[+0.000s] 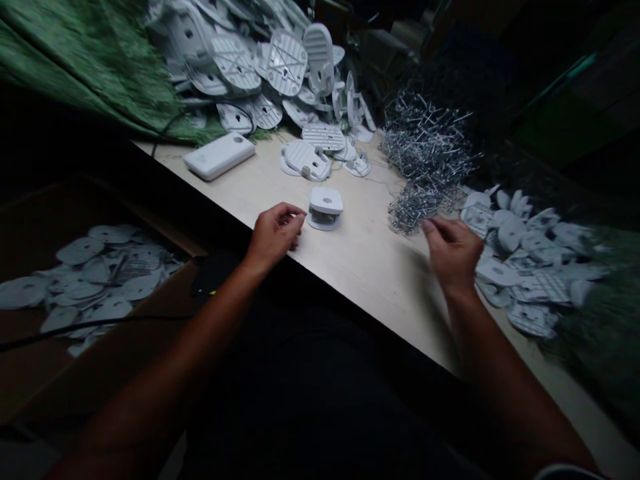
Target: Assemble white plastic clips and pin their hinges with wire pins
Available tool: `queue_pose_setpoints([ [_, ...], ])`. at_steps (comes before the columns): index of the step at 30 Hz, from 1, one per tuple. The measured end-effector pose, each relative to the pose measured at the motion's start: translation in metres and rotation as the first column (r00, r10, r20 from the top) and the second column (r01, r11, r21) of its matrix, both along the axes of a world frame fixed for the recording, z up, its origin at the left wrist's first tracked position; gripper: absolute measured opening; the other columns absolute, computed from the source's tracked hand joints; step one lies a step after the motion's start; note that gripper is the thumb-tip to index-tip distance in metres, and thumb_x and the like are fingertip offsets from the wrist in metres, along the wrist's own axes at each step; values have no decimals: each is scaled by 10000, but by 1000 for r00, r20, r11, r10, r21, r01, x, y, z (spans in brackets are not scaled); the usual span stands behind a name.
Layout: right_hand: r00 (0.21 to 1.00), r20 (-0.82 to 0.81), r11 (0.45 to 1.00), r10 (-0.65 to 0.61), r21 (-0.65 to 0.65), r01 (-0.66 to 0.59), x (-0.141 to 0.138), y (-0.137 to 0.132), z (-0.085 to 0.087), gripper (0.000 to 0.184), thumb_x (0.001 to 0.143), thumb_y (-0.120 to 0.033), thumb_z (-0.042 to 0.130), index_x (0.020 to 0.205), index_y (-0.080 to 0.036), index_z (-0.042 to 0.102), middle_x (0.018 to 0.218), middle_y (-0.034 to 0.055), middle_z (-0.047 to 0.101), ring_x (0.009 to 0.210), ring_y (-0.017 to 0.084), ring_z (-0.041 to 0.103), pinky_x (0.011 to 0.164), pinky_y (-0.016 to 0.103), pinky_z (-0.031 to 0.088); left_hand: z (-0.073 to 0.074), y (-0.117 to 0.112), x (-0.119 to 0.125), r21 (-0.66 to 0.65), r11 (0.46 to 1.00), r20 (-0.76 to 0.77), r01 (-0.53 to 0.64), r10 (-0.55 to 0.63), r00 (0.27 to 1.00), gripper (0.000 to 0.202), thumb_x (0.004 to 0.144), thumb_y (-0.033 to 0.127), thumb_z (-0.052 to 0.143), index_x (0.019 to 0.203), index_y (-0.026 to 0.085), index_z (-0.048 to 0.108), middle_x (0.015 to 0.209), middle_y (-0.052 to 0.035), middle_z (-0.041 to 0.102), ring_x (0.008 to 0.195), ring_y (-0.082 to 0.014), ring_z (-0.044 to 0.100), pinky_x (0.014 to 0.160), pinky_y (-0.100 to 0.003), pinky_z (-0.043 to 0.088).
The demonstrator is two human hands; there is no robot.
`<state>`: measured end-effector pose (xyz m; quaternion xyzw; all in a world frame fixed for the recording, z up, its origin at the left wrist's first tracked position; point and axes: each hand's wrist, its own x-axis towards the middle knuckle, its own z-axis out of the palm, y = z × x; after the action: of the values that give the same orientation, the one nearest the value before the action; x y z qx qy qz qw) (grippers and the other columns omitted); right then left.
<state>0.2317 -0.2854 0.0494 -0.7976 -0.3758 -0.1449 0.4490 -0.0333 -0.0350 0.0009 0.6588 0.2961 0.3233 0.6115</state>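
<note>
A white clip point(325, 208) sits near the table's point(360, 260) front edge. The left hand point(274, 235), fingers curled and holding nothing visible, rests just beside it. The right hand point(453, 250) reaches into the wire pile point(425, 160); its grip is blurred. White plates point(525, 267) lie at the right edge.

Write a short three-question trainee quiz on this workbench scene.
1. True or false: the left hand rests beside the white plastic part on the table.
2. Which pile is the right hand reaching? A) metal wire clips B) a stack of books
3. What flat white box lies near the table's far left edge?

Key: 1 true; 2 A; 3 the white rectangular device.
</note>
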Motion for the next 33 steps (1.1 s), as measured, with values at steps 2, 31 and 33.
queue_pose_setpoints([
  [2,970,126,973,207,-126,-191,-36,15,-4,171,985,-351,733,1015,-228,847,982,60,803,919,235,750,875,398,613,6,-14,-3,-93,990,-5,109,-110,994,230,921,385,758,998,169,742,697,-1,649,463,-106,573,427,-227,463],
  [31,333,-875,898,353,216,-383,-118,91,-31,458,781,-504,936,1109,-196,855,874,60,808,740,189,728,698,339,627,5,-17,-14,-184,974,-129,130,-155,979,369,848,531,834,919,177,757,684,-38,739,624,-176,714,627,-271,592],
  [33,276,-890,903,363,263,-340,-116,98,-34,431,748,-481,955,1045,-184,855,865,63,807,729,179,737,699,333,644,5,-16,-13,-162,977,-158,138,-164,974,352,859,525,817,918,183,757,675,-36,739,615,-178,714,615,-268,586],
])
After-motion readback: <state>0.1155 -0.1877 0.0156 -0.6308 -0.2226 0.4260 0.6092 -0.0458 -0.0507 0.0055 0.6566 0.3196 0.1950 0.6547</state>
